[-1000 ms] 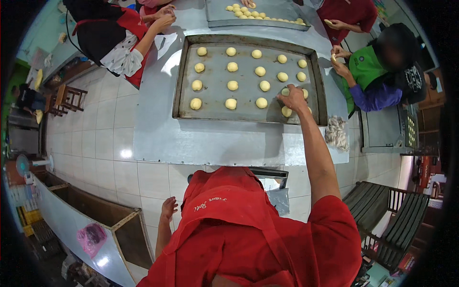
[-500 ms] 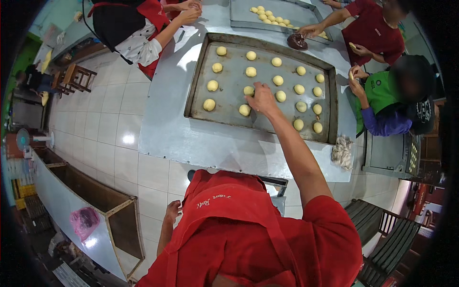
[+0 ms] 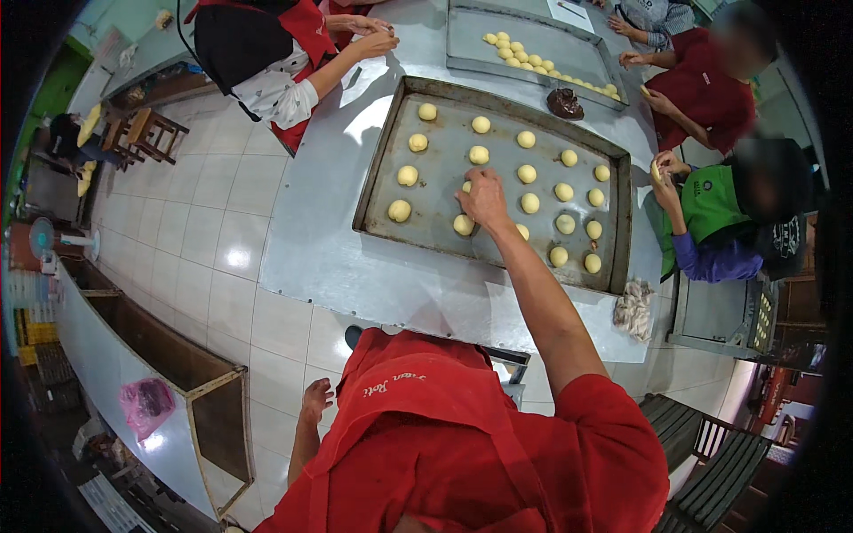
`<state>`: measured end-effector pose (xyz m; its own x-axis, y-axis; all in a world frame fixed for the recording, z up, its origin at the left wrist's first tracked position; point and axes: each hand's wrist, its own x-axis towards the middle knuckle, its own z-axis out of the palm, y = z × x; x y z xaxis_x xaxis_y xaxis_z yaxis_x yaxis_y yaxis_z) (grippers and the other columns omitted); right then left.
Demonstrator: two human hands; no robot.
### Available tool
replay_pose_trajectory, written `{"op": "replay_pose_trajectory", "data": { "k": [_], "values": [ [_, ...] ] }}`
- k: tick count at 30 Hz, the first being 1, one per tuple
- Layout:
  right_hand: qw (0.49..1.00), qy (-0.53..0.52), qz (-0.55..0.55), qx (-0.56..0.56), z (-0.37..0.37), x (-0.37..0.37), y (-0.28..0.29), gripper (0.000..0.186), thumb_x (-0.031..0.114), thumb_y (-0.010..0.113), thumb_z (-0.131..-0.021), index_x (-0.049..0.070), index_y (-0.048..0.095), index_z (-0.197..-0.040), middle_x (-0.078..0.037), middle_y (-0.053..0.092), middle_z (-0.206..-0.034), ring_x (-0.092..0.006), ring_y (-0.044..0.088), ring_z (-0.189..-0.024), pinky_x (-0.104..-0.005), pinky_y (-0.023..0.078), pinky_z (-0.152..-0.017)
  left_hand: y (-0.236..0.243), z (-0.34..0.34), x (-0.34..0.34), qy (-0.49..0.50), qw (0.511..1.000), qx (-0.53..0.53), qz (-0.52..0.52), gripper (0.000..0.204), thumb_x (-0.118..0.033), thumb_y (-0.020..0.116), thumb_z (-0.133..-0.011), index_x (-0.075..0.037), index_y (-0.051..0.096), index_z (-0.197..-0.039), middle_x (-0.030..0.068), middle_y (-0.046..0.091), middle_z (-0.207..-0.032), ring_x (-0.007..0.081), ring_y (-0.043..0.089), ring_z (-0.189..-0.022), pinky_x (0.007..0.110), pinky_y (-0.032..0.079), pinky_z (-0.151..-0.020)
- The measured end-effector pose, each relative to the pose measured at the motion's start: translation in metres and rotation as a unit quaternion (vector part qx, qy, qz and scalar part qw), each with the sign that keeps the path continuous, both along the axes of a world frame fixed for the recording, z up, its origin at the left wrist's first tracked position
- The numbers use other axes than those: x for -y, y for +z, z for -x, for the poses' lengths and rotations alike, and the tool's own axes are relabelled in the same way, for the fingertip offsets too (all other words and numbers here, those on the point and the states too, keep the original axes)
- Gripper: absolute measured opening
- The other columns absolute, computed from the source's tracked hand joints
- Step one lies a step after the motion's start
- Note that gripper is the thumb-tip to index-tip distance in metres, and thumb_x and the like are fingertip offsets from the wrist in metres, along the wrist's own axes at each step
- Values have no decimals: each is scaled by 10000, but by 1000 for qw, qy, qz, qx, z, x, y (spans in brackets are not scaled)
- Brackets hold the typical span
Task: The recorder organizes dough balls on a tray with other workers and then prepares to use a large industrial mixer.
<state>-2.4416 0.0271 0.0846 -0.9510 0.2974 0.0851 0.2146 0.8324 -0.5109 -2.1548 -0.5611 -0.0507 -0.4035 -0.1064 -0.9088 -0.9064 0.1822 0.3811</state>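
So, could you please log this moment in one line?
right hand: at dough ball in tray | left hand: open, away from table

20 dough balls (image 3: 530,202) in near tray (image 3: 435,182); 2 trays (image 3: 533,37), 1 brown lump (image 3: 565,104) on table (image 3: 320,240).

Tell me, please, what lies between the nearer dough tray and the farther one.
In the head view, a dark brown lump lies between the near tray and the far tray, close to the far one.
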Motion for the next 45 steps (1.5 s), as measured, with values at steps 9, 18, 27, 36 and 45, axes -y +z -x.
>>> {"op": "replay_pose_trajectory", "data": {
  "k": [9,18,27,36,45],
  "values": [
    [1000,0,-14,25,-11,6,10,445,138,816,-726,3,630,-1108,-235,608,-1133,-429,571,-1085,-503,478,-946,-11,3,2,6,999,-10,-31,335,-333,546,-1000,-133,584,-1264,-7,618,-1101,166,593,-926,370,476,-766],
    [1000,-2,-19,-22,-10,2,1,452,163,832,-699,-4,627,-1066,-255,620,-1035,-416,579,-1042,-484,484,-935,-20,-1,10,-4,999,-25,-35,310,-306,550,-986,-143,575,-1249,3,607,-1121,164,589,-912,369,479,-767],
    [998,-25,-56,-12,-9,4,-8,488,181,826,-694,-1,622,-1099,-237,639,-1005,-414,589,-1019,-481,502,-906,12,9,-11,7,1000,0,-7,263,-257,538,-992,-154,584,-1230,-16,596,-1038,149,583,-902,354,462,-758],
    [999,-39,23,-7,-21,-1,8,582,138,835,-647,-24,590,-1149,-260,581,-1137,-434,559,-1096,-483,489,-954,-8,-2,1,-46,999,-9,0,377,-291,550,-983,-128,552,-1323,34,586,-1202,204,597,-1028,437,479,-891],
    [999,-8,54,-4,-14,-6,-2,557,134,842,-655,32,624,-1158,-252,591,-1134,-433,568,-1095,-488,499,-943,-6,4,2,-22,1000,3,-4,333,-315,555,-991,-143,573,-1276,9,597,-1143,205,599,-1011,426,481,-853]
  ]
}}
